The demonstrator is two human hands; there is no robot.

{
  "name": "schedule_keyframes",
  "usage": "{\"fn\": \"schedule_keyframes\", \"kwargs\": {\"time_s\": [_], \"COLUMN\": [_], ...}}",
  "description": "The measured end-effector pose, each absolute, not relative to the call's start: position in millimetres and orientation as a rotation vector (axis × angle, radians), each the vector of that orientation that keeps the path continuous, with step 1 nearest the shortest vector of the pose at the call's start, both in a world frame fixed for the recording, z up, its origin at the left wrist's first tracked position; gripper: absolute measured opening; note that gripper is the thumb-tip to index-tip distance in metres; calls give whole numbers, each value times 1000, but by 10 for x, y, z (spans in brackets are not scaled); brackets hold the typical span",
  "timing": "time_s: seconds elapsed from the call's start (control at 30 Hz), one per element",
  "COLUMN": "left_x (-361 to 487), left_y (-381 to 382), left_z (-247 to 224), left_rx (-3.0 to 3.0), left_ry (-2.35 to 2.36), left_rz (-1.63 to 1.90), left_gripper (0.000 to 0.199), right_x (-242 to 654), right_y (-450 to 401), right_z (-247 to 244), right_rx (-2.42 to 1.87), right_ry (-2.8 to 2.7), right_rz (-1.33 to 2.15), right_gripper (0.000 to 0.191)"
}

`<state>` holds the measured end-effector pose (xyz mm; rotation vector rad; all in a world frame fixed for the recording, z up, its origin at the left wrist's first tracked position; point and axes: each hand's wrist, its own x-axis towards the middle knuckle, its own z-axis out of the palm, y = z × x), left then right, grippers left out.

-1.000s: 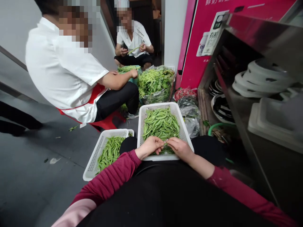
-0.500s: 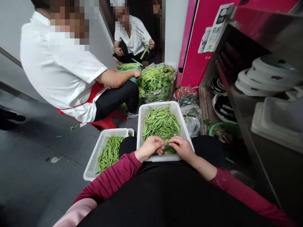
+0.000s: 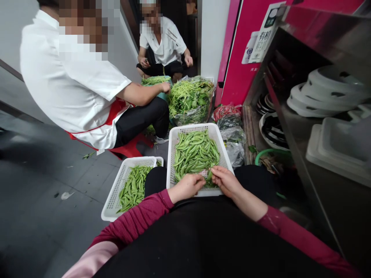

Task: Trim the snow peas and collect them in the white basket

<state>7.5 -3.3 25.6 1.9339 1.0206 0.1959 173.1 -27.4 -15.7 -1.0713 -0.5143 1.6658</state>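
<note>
Head view: from my end I look down over a dark-clothed lap and two forearms in maroon sleeves (image 3: 145, 212).
Left hand (image 3: 185, 188): over the near left part of the basket, fingers curled and thumb close to the fingertips; I cannot tell whether anything is pinched there.
Right hand (image 3: 226, 180): just beside the left one, thumb and fingertips pinching a green pod (image 3: 209, 177) over the basket's near end.
White basket (image 3: 189, 129): between the knees, its near rim at the lap, its sides perforated.
Heap of pods (image 3: 195, 150): inside that basket, mostly toward the middle and far end.
Second basket (image 3: 113, 197): beside the left knee, with more pods (image 3: 135, 187) in it.
Co-worker at left (image 3: 75, 83): white top, seated on a red stool (image 3: 135, 146), an arm reaching to the greens.
Co-worker at the back (image 3: 165, 44): low down, facing me, hands apart.
Leafy greens (image 3: 191, 96): in a clear bag beyond the white basket.
Plastic bags (image 3: 234, 148): on the floor just right of it.
Shelf at right: white bowls (image 3: 327, 94) stacked, pale trays (image 3: 333, 146) nearer me.
Green-rimmed tub (image 3: 262, 155): low, below the shelf.
</note>
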Motion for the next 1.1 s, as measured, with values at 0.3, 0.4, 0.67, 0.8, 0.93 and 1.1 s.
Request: {"fn": "schedule_keyframes", "kwargs": {"time_s": [0.3, 0.4, 0.67, 0.8, 0.93, 1.1], "left_x": [122, 155, 7, -53, 46, 127], "left_y": [-144, -192, 107, 127, 41, 135], "left_z": [305, 303, 262, 315, 431, 564], "left_rx": [2625, 2697, 2538, 2668, 2885, 2976], "left_ry": [971, 922, 1382, 1100, 809, 560], "left_rz": [-33, -114, 82, 108, -124, -269], "left_gripper": [23, 20, 26, 31, 28, 18], "right_x": [1652, 1633, 1768, 1831, 1859, 1956], "right_y": [-331, -353, -423, -450, -440, -379], "right_z": [-82, -55, -8, -29, 28, 129], "right_rx": [-1164, -1222, -1215, -1074, -992, -973], "right_ry": [-577, -702, -966, -808, -774, -790], "right_rz": [1631, 1608, 1902, 2036, 2122, 2213], "right_gripper": [27, 24, 17, 18, 14, 12]}}
